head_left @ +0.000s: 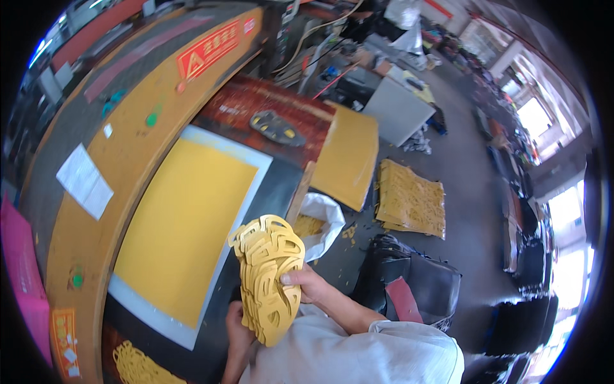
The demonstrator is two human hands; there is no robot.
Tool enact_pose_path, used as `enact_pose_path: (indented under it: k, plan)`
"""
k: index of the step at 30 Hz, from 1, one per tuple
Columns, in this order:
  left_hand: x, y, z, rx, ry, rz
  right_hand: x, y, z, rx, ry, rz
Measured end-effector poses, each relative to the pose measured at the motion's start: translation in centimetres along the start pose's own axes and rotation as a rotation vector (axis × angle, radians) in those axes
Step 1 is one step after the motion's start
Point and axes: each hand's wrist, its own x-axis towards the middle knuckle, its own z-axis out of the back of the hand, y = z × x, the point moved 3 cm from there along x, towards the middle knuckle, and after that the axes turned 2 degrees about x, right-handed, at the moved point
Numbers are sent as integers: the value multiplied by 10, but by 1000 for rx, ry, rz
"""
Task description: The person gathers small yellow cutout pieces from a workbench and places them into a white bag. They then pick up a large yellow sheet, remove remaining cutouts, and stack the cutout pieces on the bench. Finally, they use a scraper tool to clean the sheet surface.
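- The right hand (306,286) is clamped on a stack of yellow cut-out pieces (268,275), thumb across the front, held up in front of the chest.
- The left hand (235,329) is closed on the lower left edge of the same stack; its fingers are mostly hidden behind it.
- The pieces look thin, light and bendy, full of holes, so they would likely slip apart or snag; gripping the whole bunch at both edges seems the safest hold.
- Just left lies a large yellow sheet (188,227) on a white board (246,211).
- Just right of the stack stands an open white bag (320,224) with scraps inside.
- Farther right, a pile of cut-out yellow sheets (412,201) lies on the floor, and dark bags (416,278) sit nearer.
- More yellow pieces (137,368) lie near left.
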Motion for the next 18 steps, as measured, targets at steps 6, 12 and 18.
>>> enact_pose_path:
  k: [6, 12, 18]
  plan:
    - [49, -34, -104, -484, 455, 73, -26, 41, 4, 18, -15, 122]
    - [29, -83, -51, 9, 376, -30, -11, 26, 12, -40, -28, 110]
    - [-29, -104, 18, -184, 126, 13, 44, -37, -32, -152, 114, -74]
